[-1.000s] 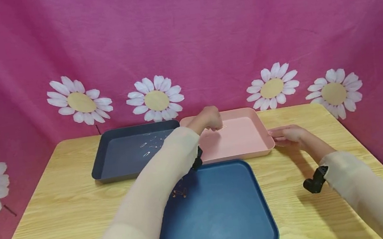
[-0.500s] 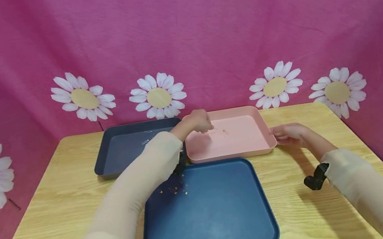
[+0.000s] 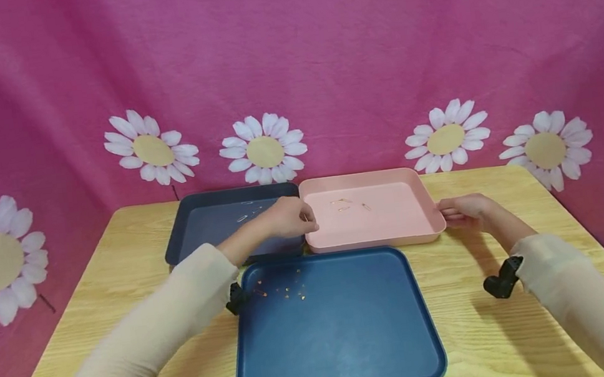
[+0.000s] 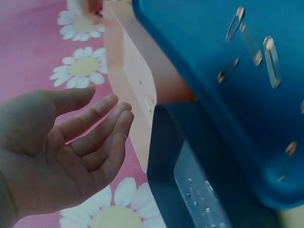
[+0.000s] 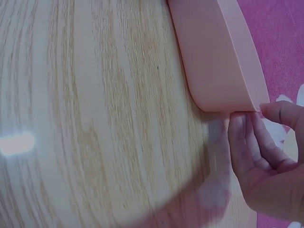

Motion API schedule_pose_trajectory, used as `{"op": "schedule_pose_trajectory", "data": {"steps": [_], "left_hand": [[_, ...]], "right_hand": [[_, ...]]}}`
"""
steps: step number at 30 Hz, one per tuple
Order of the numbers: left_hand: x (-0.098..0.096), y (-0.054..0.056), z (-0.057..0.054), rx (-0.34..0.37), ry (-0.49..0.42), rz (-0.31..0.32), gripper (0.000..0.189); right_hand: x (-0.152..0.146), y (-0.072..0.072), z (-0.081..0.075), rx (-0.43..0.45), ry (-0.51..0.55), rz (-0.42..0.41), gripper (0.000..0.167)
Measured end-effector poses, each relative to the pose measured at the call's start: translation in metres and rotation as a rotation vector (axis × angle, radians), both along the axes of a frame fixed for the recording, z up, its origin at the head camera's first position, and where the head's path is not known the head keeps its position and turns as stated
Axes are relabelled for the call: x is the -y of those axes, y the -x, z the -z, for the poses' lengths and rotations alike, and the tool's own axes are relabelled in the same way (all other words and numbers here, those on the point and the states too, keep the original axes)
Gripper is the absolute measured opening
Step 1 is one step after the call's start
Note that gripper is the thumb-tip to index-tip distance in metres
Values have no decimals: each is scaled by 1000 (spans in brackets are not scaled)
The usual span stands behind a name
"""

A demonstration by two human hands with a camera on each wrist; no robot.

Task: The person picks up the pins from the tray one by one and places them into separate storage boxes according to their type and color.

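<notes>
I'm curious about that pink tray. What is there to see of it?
The pink tray is a plain, shallow rectangle with rounded corners, raised walls and a smooth surface that looks like plastic. It lies flat on the wood-grained table, behind the blue tray, its left end right beside the grey tray. A few gold pins lie scattered on its floor, mostly towards the back left. The right hand touches its right end with the fingertips.

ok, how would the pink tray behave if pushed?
Probably stiff: the pink tray shows no sag along its walls. Unlikely to tip: it's wide, shallow and sits flat. May slide readily, since the wooden table shows a glossy glare.
</notes>
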State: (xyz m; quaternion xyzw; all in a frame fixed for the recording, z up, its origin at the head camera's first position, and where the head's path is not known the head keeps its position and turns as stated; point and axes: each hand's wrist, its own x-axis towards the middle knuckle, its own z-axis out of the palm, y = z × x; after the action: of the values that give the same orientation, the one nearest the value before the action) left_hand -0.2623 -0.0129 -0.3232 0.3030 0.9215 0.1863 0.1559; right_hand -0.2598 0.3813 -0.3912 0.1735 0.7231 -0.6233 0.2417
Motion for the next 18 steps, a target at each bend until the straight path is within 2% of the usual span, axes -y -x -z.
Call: {"op": "schedule_pose_trajectory", "data": {"steps": [5,8,16,18], "left_hand": [[23,-24,11,34,-82,-44,18],[35,-36,21,45,-101,-43,15],[58,-57,47,70,-87,-29,9],[61,-61,53,76,-77,-28,8]], "right_hand": [[3,-1,0,-13,0,16,27],[4,-2,0,-17,-8,21,27],[3,-1,-1,14,-37,43,6],[3,0,-1,14,-37,41,6]]}}
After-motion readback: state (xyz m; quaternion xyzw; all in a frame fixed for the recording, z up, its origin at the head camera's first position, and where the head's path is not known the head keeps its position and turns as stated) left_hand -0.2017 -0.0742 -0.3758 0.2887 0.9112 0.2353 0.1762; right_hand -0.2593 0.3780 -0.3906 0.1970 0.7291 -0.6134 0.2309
